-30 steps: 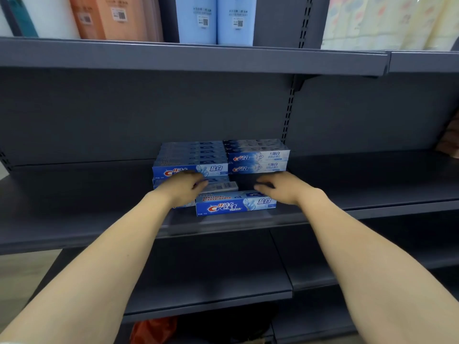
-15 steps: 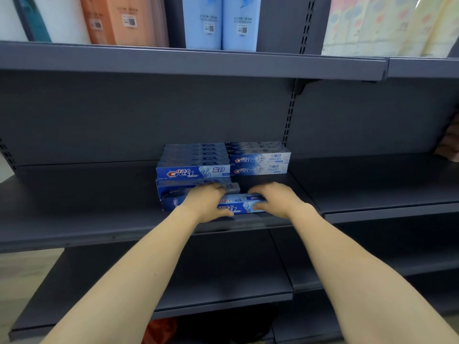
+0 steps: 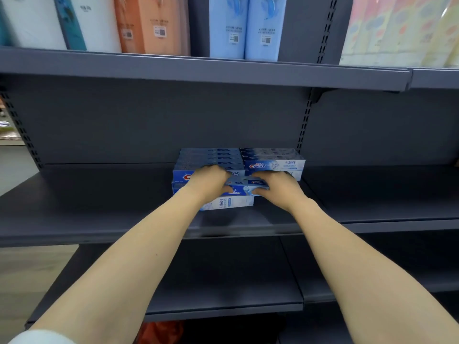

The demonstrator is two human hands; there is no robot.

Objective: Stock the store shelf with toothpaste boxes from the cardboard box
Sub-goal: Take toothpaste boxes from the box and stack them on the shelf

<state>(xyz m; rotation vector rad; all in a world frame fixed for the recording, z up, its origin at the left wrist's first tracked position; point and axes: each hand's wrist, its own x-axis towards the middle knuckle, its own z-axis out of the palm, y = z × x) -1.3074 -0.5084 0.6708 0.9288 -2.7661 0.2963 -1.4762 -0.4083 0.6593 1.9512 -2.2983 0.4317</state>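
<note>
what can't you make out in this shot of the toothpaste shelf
Head view only:
- Cardboard box: not in the picture.
- Front toothpaste box: ends covered by the left hand and right hand.
- Upper shelf packages: tops cut off, labels too small.

The light was soft and even, the dark shelf (image 3: 99,214) looked dim, and the edges were bent and blurry.

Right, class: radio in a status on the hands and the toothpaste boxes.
Left hand and right hand gripping one box. Another box underneath, stacks behind. Shelf unobstructed.
</note>
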